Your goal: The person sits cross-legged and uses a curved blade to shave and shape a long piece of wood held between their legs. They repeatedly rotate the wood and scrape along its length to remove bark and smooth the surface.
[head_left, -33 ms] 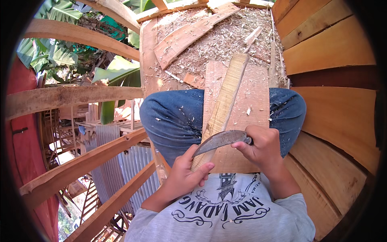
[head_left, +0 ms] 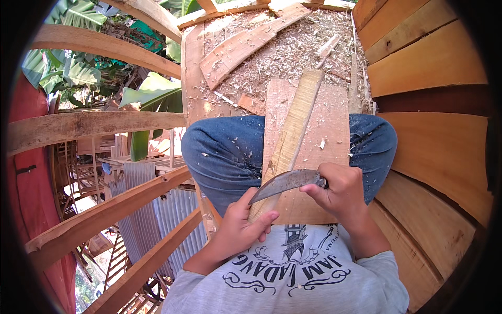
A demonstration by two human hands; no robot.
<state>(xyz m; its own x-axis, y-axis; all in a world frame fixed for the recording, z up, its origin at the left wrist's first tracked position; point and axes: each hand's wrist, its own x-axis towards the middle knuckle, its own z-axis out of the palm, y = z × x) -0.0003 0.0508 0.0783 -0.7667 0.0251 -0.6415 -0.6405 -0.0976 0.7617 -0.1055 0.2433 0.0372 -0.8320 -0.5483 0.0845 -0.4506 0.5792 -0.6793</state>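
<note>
A long, narrow strip of yellowish wood point(head_left: 291, 128) slants across a flat board point(head_left: 327, 136) that rests over my crossed legs. My left hand point(head_left: 246, 221) is closed round the strip's near end, thumb on one side. In my right hand point(head_left: 339, 189) is the handle of a curved knife point(head_left: 286, 182), mostly hidden by the fingers. Its dark, worn blade lies across the strip, and the tip reaches my left hand's fingers. Whether the edge bites into the wood I cannot tell.
Wood shavings point(head_left: 293, 52) cover the floor ahead, around a larger cut plank point(head_left: 246, 47) and a small whittled stick point(head_left: 328, 47). Wooden rails point(head_left: 99, 125) run along the left, with leaves and corrugated sheets beyond. A plank wall point(head_left: 434, 141) stands close on the right.
</note>
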